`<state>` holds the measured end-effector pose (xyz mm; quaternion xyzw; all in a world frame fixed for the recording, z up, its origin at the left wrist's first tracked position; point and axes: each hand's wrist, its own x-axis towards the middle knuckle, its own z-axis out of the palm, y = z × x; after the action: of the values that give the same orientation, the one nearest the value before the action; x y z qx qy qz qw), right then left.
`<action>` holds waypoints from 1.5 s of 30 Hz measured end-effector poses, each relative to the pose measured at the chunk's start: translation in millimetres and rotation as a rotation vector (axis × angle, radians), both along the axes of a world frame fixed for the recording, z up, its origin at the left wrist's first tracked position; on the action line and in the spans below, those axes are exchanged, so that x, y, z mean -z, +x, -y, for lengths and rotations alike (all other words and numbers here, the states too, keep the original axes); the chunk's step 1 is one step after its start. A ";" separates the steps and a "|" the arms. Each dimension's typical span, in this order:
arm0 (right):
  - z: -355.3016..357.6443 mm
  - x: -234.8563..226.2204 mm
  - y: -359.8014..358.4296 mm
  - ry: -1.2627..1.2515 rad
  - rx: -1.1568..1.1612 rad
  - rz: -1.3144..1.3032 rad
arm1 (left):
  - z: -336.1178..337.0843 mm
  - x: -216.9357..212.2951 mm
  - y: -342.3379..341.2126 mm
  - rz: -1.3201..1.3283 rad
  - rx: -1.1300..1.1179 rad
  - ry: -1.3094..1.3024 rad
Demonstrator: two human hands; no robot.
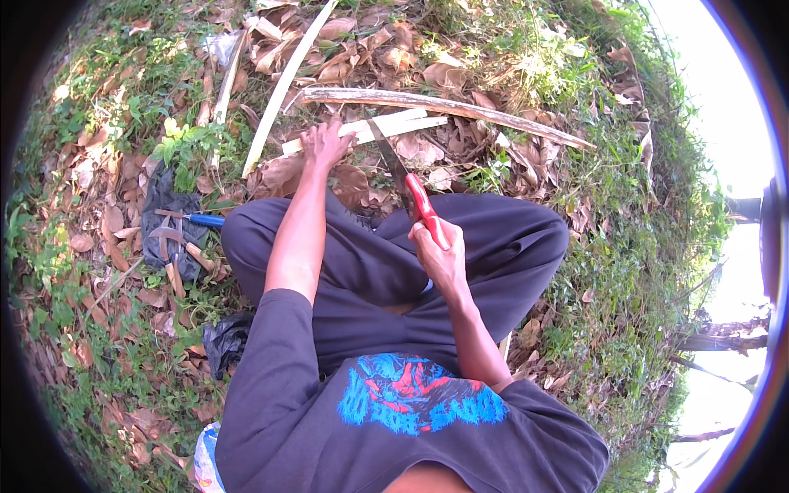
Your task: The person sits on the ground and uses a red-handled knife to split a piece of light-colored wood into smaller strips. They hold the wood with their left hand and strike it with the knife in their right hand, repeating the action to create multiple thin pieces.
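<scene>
My right hand [442,253] is wrapped round the red handle of a handsaw [392,161]. The saw's dark blade slants up and left, its tip lying across pale wooden strips [411,125] low over the leaf litter. On the left part of these strips, my left hand [325,145] grips and presses them down, a short way from the blade. Its fingers partly hide the wood. Just beyond, a long weathered wooden strip [444,107] lies crosswise, and I cannot tell whether the pale strips touch it.
A long pale strip [288,86] lies beyond my left hand. Left of my crossed legs, a black plastic bag [168,193] bears a blue-handled tool [205,220] and several wooden-handled blades [174,246]. Dry leaves and grass cover the ground. Another black bag [223,345] sits by my left hip.
</scene>
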<state>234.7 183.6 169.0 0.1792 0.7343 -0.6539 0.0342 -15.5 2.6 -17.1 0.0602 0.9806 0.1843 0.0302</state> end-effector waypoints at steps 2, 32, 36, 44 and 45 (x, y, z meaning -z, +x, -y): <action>1.3 14.1 -11.7 0.136 -0.029 -0.057 | -0.1 -0.8 -3.3 0.041 -0.001 0.012; -0.9 29.3 -21.1 0.235 -0.073 -0.076 | 9.3 8.2 -22.4 0.199 0.082 -0.049; -11.9 27.8 23.3 0.167 -0.029 -0.057 | 12.8 23.4 -26.0 0.200 0.100 -0.039; -4.6 29.5 -27.0 0.191 -0.014 -0.135 | 18.9 36.0 -37.0 0.216 0.117 0.012; -3.2 26.8 -18.1 0.168 -0.006 -0.118 | 19.9 38.4 -35.5 0.222 0.114 -0.012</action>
<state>216.6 186.8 142.1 0.1406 0.7878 -0.5993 -0.0225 -51.1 -17.3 -55.5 0.0949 0.9673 0.1817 0.1492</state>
